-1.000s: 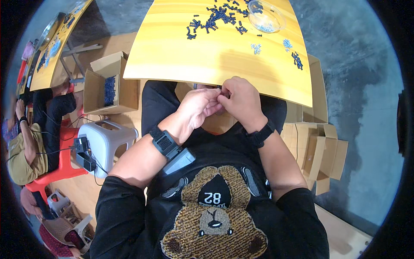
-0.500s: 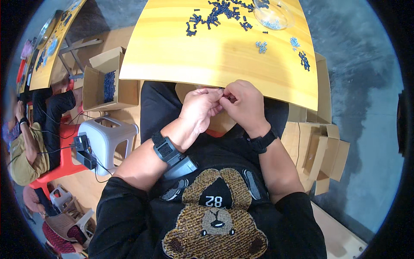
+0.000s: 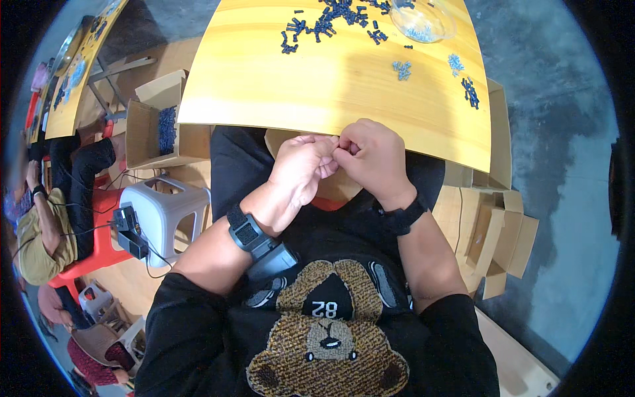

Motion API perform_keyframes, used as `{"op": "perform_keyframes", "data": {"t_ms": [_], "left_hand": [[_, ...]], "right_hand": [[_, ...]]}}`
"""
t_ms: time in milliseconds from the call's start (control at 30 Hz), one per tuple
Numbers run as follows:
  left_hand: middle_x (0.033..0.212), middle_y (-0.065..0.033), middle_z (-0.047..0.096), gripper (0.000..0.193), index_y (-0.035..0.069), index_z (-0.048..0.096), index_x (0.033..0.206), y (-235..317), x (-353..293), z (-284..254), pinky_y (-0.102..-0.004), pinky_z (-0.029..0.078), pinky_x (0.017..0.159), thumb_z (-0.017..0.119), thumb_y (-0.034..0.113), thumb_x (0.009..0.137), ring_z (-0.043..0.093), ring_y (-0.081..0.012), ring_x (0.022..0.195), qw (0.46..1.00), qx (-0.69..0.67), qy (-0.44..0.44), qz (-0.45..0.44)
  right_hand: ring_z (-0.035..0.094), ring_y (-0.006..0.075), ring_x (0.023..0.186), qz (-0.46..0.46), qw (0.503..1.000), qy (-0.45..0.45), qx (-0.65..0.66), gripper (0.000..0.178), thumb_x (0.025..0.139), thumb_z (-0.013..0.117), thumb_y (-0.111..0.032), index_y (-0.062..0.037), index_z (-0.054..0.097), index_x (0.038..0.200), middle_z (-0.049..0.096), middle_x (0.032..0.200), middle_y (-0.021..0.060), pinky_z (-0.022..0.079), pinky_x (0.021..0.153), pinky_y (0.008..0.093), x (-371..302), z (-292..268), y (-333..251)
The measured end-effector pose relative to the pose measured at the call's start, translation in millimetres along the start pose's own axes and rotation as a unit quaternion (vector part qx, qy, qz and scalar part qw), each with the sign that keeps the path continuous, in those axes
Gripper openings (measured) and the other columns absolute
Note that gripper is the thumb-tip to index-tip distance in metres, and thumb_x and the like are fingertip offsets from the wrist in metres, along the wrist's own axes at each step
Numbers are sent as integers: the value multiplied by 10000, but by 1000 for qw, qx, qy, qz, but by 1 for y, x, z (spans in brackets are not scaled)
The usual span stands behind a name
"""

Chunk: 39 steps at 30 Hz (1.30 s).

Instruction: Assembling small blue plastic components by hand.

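Observation:
Just off the near edge of the yellow table (image 3: 278, 92), my two hands meet at the fingertips. My left hand (image 3: 301, 162) is closed in a pinch, and my right hand (image 3: 372, 155) pinches against it. Whatever they hold is small and hidden by the fingers. On the table lie a scattered heap of small black parts (image 3: 324, 25), a little cluster of pale clear parts (image 3: 401, 70), another pale cluster (image 3: 456, 63) and a small group of black parts (image 3: 470, 93). A clear round bowl (image 3: 433, 36) with pale small pieces stands at the far right.
An open cardboard box (image 3: 149, 142) with dark parts stands left of the table. Beside it are a grey-white plastic stool (image 3: 159, 215) and cables. Another open carton (image 3: 499, 238) sits at right. A seated person (image 3: 49, 231) is at another table on the left.
Both hands stay together at the table edge with only slight finger movement. The view has shifted a little; the parts on the table lie as before.

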<state>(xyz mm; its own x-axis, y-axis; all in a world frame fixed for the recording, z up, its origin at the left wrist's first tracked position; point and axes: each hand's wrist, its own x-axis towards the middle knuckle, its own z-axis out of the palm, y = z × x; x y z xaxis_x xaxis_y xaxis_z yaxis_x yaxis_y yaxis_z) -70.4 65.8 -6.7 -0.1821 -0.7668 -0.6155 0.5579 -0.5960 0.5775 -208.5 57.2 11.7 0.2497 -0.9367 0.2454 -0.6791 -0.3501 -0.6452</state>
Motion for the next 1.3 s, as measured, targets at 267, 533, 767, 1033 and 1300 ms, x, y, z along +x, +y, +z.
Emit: {"op": "perform_keyframes", "data": {"t_ms": [267,533,767,1033,1300], "left_hand": [[773,-38,620,115,25,602,914,15,2,-31,-222,496,584,534,115,890,550,-90,606,992,23,-102,-67],[827,-83,645,158,17,587,981,55,-34,-150,-243,517,554,538,139,892,628,-166,710,997,-57,-14,-55],[936,-209,618,336,-110,493,1007,196,-57,-305,-288,554,710,415,212,953,627,-269,843,952,-126,182,210],[946,-131,635,247,-50,519,1067,193,-29,-244,-228,536,634,442,142,932,629,-191,776,970,-98,96,202],[917,-88,647,225,0,565,1095,142,-3,-48,-205,504,668,526,93,894,621,-124,757,964,98,-25,247]], "right_hand": [[566,272,620,2,995,-102,1,182,655,675,-221,-56,597,655,556,640,93,444,543,356,8,-7,-2],[531,194,553,26,995,-88,37,155,703,663,-187,-38,621,693,536,613,82,420,520,300,1,-10,1],[503,180,514,17,997,-73,27,124,690,689,-153,-51,619,682,523,592,61,396,489,287,5,-6,3],[514,183,520,31,998,-51,16,127,690,687,-164,-59,617,674,530,600,61,404,493,287,4,-6,1],[527,194,537,18,998,-47,29,118,708,670,-184,-78,620,693,530,609,51,422,508,297,1,-3,5]]}}
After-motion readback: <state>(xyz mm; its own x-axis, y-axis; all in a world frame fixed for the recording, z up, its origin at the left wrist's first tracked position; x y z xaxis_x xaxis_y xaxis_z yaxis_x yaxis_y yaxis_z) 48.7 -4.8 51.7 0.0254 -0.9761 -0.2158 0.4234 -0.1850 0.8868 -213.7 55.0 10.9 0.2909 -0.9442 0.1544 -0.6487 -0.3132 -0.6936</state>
